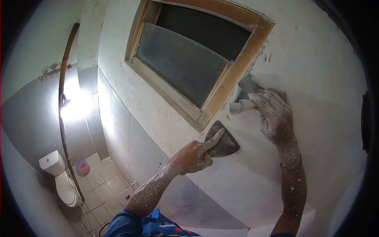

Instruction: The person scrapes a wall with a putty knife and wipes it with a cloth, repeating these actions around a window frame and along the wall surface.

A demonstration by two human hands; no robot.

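My left hand (190, 158) is closed around the handle of a putty knife (224, 144), its index finger stretched along the dark blade. The blade lies at the wall (316, 79), just below the lower right corner of the wooden window frame (237, 75). Pinched in the fingers of my right hand (274, 112) is a curled, greyish sheet that looks like sandpaper (246, 85), held by the right side of the frame. White dust covers both hands and forearms. Whether the sheet touches the wall is hard to tell.
A sliding glass pane (177, 55) fills part of the window. Grey tiles (142, 138) line the lower wall. On the far left, a long wooden pole (62, 94) leans near a bright lamp (73, 104), a toilet (66, 187) and a plastic container (82, 167) on the tiled floor.
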